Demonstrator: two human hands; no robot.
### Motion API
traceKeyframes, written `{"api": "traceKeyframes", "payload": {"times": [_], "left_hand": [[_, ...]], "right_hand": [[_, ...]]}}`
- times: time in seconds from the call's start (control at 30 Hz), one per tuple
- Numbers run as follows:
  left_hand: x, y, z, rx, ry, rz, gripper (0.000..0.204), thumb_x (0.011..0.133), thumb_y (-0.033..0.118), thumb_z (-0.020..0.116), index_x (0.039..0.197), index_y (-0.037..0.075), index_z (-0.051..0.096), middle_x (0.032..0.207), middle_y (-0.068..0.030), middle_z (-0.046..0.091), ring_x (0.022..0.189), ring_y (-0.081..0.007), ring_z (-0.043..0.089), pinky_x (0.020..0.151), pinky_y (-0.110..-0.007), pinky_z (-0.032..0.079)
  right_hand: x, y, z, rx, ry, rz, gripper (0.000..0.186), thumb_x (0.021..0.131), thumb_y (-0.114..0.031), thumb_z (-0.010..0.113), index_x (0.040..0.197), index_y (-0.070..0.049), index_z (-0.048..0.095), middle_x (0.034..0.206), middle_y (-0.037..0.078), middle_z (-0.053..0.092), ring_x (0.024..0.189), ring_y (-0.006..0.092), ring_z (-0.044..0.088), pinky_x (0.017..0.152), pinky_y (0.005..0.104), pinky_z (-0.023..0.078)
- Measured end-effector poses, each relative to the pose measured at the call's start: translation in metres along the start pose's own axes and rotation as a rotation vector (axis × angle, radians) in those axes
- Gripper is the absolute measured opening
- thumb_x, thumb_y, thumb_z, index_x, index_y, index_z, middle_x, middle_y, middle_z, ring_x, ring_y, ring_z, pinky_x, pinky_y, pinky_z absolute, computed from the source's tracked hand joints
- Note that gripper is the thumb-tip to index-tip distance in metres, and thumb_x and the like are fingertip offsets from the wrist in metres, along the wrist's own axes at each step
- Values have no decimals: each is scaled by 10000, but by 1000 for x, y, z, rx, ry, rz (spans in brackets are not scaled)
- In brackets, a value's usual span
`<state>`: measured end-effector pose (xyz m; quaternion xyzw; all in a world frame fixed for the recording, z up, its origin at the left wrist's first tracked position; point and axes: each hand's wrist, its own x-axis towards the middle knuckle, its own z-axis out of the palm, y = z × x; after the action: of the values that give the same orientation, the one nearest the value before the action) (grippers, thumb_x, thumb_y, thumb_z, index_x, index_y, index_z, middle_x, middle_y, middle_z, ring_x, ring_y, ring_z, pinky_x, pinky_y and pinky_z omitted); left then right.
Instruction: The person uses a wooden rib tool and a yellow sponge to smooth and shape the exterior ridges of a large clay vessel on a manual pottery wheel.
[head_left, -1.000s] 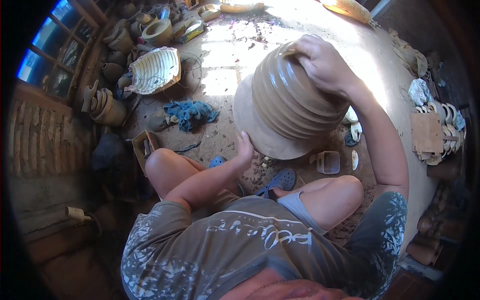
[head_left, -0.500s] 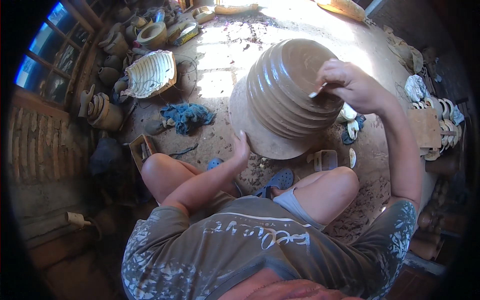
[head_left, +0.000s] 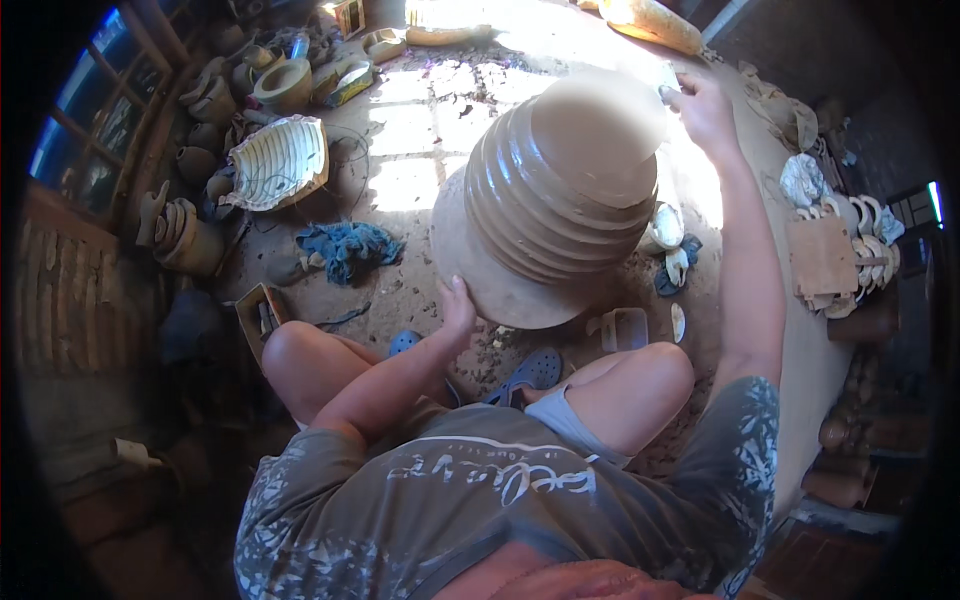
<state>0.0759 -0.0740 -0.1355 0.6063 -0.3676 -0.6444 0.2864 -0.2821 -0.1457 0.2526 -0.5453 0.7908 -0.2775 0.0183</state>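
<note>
A large ribbed grey clay vessel (head_left: pixel 550 210) sits on a round flat base (head_left: pixel 515 305) in front of my crossed legs; the vessel's top is blurred by glare or haze. My left hand (head_left: pixel 456 312) rests at the base's near left edge, fingers stretched and apart. Beyond the vessel's upper right side, my raised right hand (head_left: pixel 699 108) pinches a small pale piece (head_left: pixel 668 78), too small to identify. A clear plastic container (head_left: pixel 625 330) lies right of the base, near my knee, with pale oval pieces (head_left: pixel 678 321) nearby.
A white ribbed mold (head_left: pixel 275 160), blue cloth (head_left: pixel 348 250) and small open box (head_left: pixel 262 325) lie to the left. Assorted pots (head_left: pixel 285 85) line the window wall. At right are curved white pieces with a brown board (head_left: pixel 815 255); a long yellowish object (head_left: pixel 650 25) lies at the back.
My right hand was on the vessel's top, then pinched a pale piece over it; now it has lifted away toward the upper right. The whole view has shifted slightly left.
</note>
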Motion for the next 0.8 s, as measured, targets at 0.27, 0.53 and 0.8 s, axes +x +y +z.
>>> {"api": "traceKeyframes", "payload": {"times": [0.27, 0.53, 0.8], "left_hand": [[-63, 60, -4, 16, -277, -274, 827, 1078, 592, 312, 1646, 104, -39, 1644, -239, 277, 1457, -347, 395, 1103, -505, 421], [-27, 34, -2, -83, -184, -221, 822, 1074, 613, 276, 1647, 130, -61, 1655, -229, 252, 1458, -373, 391, 1093, -561, 421], [-55, 28, -1, -29, -380, -314, 847, 1047, 685, 250, 1640, 187, -95, 1669, -186, 238, 1474, -397, 374, 1130, -633, 344]], "right_hand": [[-39, -50, 13, -19, -48, -397, 287, 931, -162, 607, 1137, -13, 741, 979, 162, 715, 955, 329, 675, 907, 437, 516], [-111, -99, 30, -46, -187, -580, 219, 907, -133, 614, 1033, -6, 740, 1014, 203, 701, 960, 361, 675, 878, 447, 531], [-52, -53, 11, -327, -97, -256, 237, 935, -137, 591, 1065, 11, 722, 992, 215, 694, 959, 378, 674, 873, 422, 528]]}}
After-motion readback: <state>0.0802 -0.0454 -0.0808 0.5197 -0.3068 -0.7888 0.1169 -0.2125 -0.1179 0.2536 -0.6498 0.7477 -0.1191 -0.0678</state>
